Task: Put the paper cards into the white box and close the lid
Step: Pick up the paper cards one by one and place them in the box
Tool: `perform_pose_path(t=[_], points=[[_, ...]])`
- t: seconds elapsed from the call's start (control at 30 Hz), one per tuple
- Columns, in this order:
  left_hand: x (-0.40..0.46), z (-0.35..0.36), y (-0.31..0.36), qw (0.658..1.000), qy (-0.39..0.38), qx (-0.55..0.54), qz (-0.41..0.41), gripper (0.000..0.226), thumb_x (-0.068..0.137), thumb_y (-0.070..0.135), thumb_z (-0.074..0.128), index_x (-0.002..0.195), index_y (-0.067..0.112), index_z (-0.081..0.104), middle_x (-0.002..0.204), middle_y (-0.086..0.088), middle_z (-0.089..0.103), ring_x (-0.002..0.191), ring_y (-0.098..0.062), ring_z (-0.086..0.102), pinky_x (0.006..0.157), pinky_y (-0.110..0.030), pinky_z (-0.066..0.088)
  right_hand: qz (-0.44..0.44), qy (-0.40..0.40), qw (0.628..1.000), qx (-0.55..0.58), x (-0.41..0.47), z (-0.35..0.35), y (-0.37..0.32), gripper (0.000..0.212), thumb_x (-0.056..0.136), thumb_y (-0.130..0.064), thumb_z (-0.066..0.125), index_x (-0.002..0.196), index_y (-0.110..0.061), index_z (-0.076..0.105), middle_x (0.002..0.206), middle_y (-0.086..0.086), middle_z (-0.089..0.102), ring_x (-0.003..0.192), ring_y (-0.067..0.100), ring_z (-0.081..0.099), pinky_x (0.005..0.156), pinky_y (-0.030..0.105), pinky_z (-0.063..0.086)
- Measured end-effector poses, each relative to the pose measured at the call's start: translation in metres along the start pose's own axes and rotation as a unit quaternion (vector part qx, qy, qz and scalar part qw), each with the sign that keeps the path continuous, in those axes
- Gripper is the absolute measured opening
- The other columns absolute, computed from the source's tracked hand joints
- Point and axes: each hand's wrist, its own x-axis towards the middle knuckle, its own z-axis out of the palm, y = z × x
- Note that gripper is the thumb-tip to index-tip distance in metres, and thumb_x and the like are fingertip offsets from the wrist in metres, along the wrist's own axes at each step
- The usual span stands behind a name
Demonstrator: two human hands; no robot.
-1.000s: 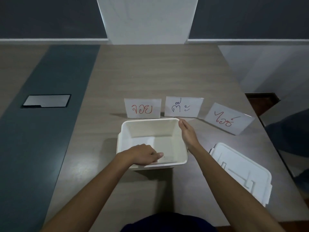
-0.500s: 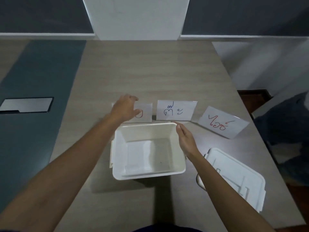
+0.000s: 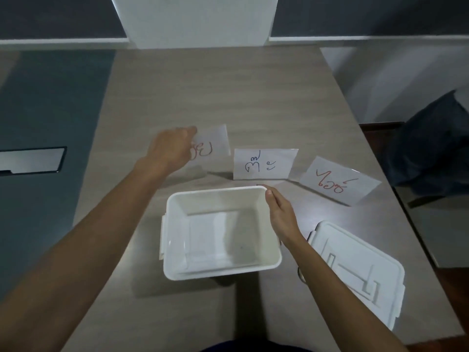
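Observation:
The open white box [image 3: 175,250] stands in front of me with nothing inside. My right hand [image 3: 280,214] rests against its right rim near the far corner. My left hand [image 3: 172,147] grips the left paper card [image 3: 212,146], which bears red writing and is lifted and tilted off the table. The middle card [image 3: 264,163], with blue writing, stands just behind the box. A third card [image 3: 338,180], written in red, lies to the right. The white lid [image 3: 355,270] lies flat on the table right of the box.
The wooden table [image 3: 215,92] ends at a wall behind. A dark strip with a metal cover plate [image 3: 30,160] runs along the left. The table's right edge drops off beyond the lid, where a dark object [image 3: 431,146] sits.
My left hand left the box's front rim, reached to the left card, took hold of it and lifted it. My right hand stayed on the box's right rim.

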Motion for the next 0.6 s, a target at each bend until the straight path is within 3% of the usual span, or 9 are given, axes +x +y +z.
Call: perform_pose_path(t=[0.13,0.2,0.27,0.33,0.47,0.6], points=[[-0.067,-0.046,0.028,0.996,0.066,-0.035,0.042,0.011,0.094,0.020,0.050,0.099,0.010,0.051,0.102,-0.019,0.065,0.093,-0.042,0.060,0.067,-0.037,0.035,-0.005,0.005,1.000,-0.001,-0.002,0.002,-0.002,0.032,0.105,-0.030,0.040,0.124,-0.025,0.065,0.121,-0.011,0.068,0.111,-0.003,0.058,0.082,0.000,0.040],[-0.101,-0.049,0.044,0.993,0.078,-0.052,0.077,0.009,0.093,0.019,0.049,0.098,0.012,0.052,0.100,-0.015,0.063,0.091,-0.040,0.058,0.067,-0.038,0.035,-0.010,0.006,1.000,-0.008,-0.003,0.002,-0.002,0.032,0.104,-0.032,0.041,0.125,-0.025,0.065,0.121,-0.010,0.068,0.111,0.001,0.059,0.083,0.003,0.042],[-0.128,-0.038,0.059,0.991,0.058,-0.065,0.101,0.008,0.092,0.017,0.049,0.098,0.014,0.054,0.100,-0.010,0.062,0.091,-0.036,0.057,0.068,-0.039,0.038,-0.009,0.009,1.000,-0.007,-0.004,0.002,-0.003,0.032,0.104,-0.034,0.041,0.123,-0.026,0.065,0.119,-0.009,0.068,0.111,0.007,0.061,0.088,0.014,0.045],[-0.147,-0.015,0.070,0.993,0.005,-0.052,0.103,0.010,0.093,0.018,0.047,0.100,0.016,0.054,0.102,-0.006,0.063,0.091,-0.030,0.057,0.070,-0.039,0.044,-0.010,0.012,1.000,-0.002,-0.007,0.003,-0.006,0.031,0.104,-0.033,0.041,0.122,-0.026,0.065,0.114,-0.009,0.068,0.108,0.010,0.061,0.089,0.021,0.047],[-0.154,0.038,0.076,0.988,-0.103,-0.033,0.111,0.021,0.097,0.023,0.038,0.103,0.015,0.056,0.105,-0.010,0.066,0.093,-0.029,0.057,0.075,-0.038,0.042,-0.003,0.015,1.000,-0.004,-0.007,0.004,-0.009,0.032,0.105,-0.031,0.040,0.125,-0.023,0.063,0.116,-0.006,0.065,0.109,0.012,0.059,0.079,0.013,0.042],[-0.170,0.061,0.080,0.934,-0.311,-0.158,0.074,0.066,0.097,0.056,0.013,0.099,0.009,0.059,0.105,-0.013,0.066,0.099,-0.033,0.058,0.092,-0.043,0.044,-0.006,0.018,1.000,-0.013,-0.007,0.004,-0.008,0.034,0.105,-0.030,0.040,0.128,-0.019,0.063,0.122,-0.005,0.065,0.114,0.011,0.057,0.085,0.016,0.041]])
